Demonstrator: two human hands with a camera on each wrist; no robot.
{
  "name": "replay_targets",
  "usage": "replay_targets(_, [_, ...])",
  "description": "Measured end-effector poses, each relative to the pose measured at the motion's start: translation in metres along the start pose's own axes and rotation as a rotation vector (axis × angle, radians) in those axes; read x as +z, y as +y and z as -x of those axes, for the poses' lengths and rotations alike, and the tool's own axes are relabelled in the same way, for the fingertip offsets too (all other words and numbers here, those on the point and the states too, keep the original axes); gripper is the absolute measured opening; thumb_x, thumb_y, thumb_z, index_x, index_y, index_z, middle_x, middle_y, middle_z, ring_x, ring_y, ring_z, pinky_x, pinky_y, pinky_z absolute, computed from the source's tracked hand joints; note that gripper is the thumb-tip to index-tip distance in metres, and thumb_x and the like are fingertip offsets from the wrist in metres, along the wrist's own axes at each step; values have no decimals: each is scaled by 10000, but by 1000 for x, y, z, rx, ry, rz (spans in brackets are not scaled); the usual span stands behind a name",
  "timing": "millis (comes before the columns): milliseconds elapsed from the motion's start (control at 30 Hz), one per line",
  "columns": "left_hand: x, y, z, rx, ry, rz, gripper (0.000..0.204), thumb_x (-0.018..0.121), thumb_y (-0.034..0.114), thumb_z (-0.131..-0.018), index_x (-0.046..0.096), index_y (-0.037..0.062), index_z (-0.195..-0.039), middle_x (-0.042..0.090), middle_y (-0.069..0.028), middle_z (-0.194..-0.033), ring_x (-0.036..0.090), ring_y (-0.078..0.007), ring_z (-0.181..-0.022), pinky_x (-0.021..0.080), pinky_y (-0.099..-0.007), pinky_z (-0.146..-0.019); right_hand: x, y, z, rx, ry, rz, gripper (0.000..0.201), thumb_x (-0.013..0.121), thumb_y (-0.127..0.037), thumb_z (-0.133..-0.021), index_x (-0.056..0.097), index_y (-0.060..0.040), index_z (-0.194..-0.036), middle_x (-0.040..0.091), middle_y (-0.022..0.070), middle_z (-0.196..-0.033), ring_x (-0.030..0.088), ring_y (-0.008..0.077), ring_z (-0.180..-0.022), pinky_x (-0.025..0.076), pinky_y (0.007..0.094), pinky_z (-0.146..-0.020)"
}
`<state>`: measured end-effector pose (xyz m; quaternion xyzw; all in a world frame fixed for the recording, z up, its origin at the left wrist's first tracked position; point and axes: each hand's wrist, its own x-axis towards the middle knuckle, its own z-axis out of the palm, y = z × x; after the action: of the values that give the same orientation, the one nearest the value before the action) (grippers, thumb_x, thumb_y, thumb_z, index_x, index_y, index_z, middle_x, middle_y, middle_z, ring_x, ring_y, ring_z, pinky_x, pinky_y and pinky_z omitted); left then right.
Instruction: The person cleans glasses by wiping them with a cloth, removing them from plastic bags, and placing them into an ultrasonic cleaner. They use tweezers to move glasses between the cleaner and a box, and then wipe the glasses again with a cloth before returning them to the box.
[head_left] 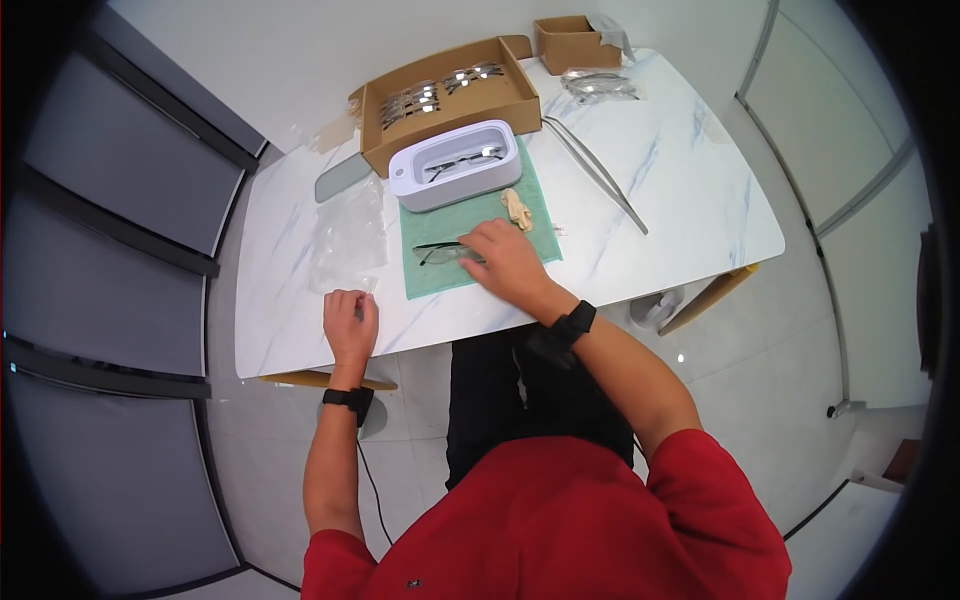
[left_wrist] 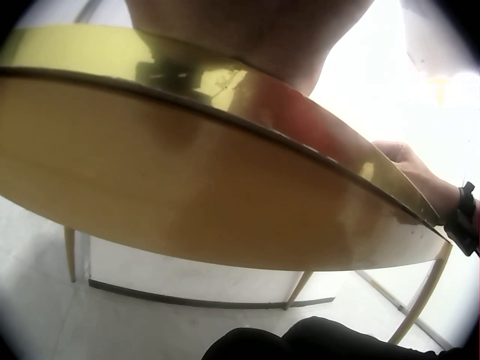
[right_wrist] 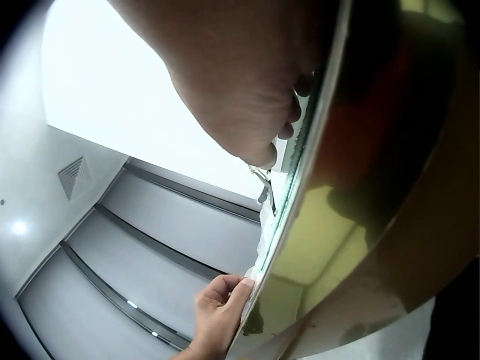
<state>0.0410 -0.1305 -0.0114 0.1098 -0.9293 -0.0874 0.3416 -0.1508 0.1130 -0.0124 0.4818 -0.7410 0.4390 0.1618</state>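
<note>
A pair of eyeglasses [head_left: 436, 256] with a dark upper rim lies on a green cloth [head_left: 425, 284]. My right hand [head_left: 508, 265] pinches its right end, with the thumb on the near side and fingers on the far side. At the table's front edge rests my left hand [head_left: 349, 322], fingers loosely curled, beside a clear plastic bag [head_left: 347, 240]. Behind the eyeglasses stands a white ultrasonic cleaner [head_left: 455, 190], another pair of glasses [head_left: 465, 163] in its basin. A crumpled beige cloth [head_left: 517, 210] lies just beyond the right fingers.
A cardboard tray [head_left: 518, 115] at the back holds several glasses. Long metal tweezers [head_left: 597, 175] lie to the right. Farther back are a small cardboard box [head_left: 570, 50] and bagged glasses [head_left: 600, 86]. A grey lid [head_left: 342, 178] lies left of the cleaner.
</note>
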Motion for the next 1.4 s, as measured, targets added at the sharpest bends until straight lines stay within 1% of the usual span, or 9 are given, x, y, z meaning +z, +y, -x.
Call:
replay_targets(300, [2, -3, 2, -14, 24, 4, 84, 689, 40, -812, 607, 48, -831, 564, -99, -818, 550, -304, -806, 466, -407, -707, -2, -5, -3, -3, -50, 18, 273, 776, -133, -773, 701, -36, -1016, 645, 118, -973, 596, 324, -950, 501, 426, -853])
replay_targets(567, [3, -8, 4, -13, 46, -6, 104, 699, 65, -799, 602, 41, -827, 562, -117, -849, 550, -325, -843, 470, -432, -736, -1, -12, -5, -28, -74, 108, 296, 771, -128, -780, 699, -33, -1051, 653, 124, -999, 603, 330, -975, 505, 427, -849])
replay_targets(767, [2, -9, 6, -32, 67, -17, 118, 696, 104, -815, 596, 41, -819, 561, -117, -873, 551, -322, -883, 469, -434, -753, 2, -12, -6, -33, -95, 130, 264, 757, -129, -804, 693, -28, -1040, 654, 140, -983, 616, 345, -952, 512, 429, -823])
replay_targets(967, [1, -10, 10, -64, 88, -17, 109, 686, 116, -828, 601, 48, -819, 568, -109, -884, 555, -304, -910, 467, -426, -763, 1, -16, -7, -124, -119, 82, 224, 735, -112, -800, 679, -26, -999, 647, 138, -947, 605, 353, -912, 503, 444, -790])
replay_targets(1067, [1, -10, 10, -77, 90, -43, 103, 687, 119, -829, 611, 50, -823, 573, -105, -888, 558, -298, -916, 471, -424, -770, 1, -18, -7, -186, -183, 70, 230, 742, -121, -789, 681, -28, -990, 651, 136, -951, 605, 352, -915, 501, 446, -800])
replay_targets(1167, [1, -10, 11, -80, 85, -53, 101, 689, 123, -828, 617, 51, -826, 577, -101, -892, 561, -296, -921, 476, -423, -778, -1, -21, -6, -213, -228, 118, 264, 756, -123, -797, 689, -30, -1034, 661, 141, -963, 614, 338, -936, 509, 415, -824])
replay_targets(1267, [1, -9, 10, -85, 78, -57, 102, 691, 126, -829, 620, 52, -828, 581, -100, -895, 564, -295, -927, 479, -422, -783, -5, -23, -3, -200, -177, 106, 276, 767, -139, -802, 692, -32, -1045, 657, 142, -1017, 612, 337, -971, 508, 415, -849])
replay_targets(1367, [1, -10, 12, -91, 50, -67, 102, 691, 127, -831, 623, 51, -831, 584, -101, -899, 565, -296, -930, 479, -423, -785, -16, -3, 0, -138, 41, 146, 322, 784, -170, -786, 689, -45, -1068, 637, 154, -1089, 591, 348, -1007, 498, 437, -869])
replay_targets(1400, [1, -10, 11, -95, 41, -68, 102, 690, 128, -832, 624, 50, -832, 585, -101, -901, 565, -297, -931, 479, -423, -786, -25, 5, -2, -90, 70, 229, 356, 792, -184, -795, 679, -46, -1103, 620, 159, -1126, 585, 348, -1030, 498, 440, -889])
